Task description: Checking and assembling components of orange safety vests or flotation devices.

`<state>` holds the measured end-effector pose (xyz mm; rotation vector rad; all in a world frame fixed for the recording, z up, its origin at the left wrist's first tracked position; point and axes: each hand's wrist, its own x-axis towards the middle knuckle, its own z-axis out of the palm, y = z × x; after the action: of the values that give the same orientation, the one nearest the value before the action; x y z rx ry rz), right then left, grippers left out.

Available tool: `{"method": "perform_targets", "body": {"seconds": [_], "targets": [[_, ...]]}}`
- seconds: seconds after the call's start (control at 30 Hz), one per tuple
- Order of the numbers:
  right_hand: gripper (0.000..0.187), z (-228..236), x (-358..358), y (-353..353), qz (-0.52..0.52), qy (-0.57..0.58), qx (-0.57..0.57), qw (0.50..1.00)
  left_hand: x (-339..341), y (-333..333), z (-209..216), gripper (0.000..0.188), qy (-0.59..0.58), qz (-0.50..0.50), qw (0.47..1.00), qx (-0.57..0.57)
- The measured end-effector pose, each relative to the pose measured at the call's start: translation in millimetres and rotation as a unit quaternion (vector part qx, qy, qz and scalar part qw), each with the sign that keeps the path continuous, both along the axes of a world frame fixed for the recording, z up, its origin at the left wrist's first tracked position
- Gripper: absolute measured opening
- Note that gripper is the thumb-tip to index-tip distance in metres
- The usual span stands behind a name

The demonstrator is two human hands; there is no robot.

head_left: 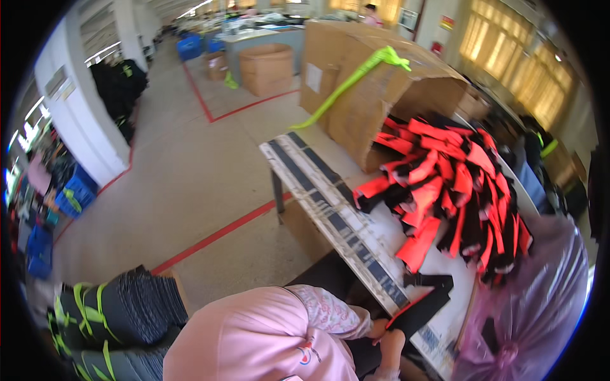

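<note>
Both hands meet at the near edge of the table, low and right of the middle. A black fabric piece with an orange edge (pixel 427 309) lies partly over the table edge, its near end at my fingers. My left hand (pixel 377 330), coming from a patterned sleeve, is closed on that near end. My right hand (pixel 392 347) is closed beside it on the same piece; its fingertips are partly hidden. Beyond them, a loose heap of orange and black fabric pieces (pixel 438 184) spreads across the table.
A large cardboard box (pixel 356 70) lies with its opening toward the heap, a yellow-green strip (pixel 349 86) draped over it. At the right stands a pinkish plastic bag (pixel 534 311). Tied dark fabric bundles (pixel 121 311) sit at lower left. The worn table edge (pixel 337 222) runs diagonally.
</note>
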<state>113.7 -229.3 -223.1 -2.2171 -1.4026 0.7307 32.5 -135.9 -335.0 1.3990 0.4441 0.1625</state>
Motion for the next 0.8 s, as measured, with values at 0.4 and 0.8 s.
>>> {"method": "perform_targets", "body": {"seconds": [0.4,0.8], "targets": [[0.032,-19,-21,39,0.081,-0.142,0.134,0.977,-11,19,35,0.027,-0.028,0.066,0.995,-0.074],[0.028,-7,-2,31,0.272,-0.218,0.010,0.937,-7,1,31,0.022,-0.065,0.068,0.982,-0.161]]}}
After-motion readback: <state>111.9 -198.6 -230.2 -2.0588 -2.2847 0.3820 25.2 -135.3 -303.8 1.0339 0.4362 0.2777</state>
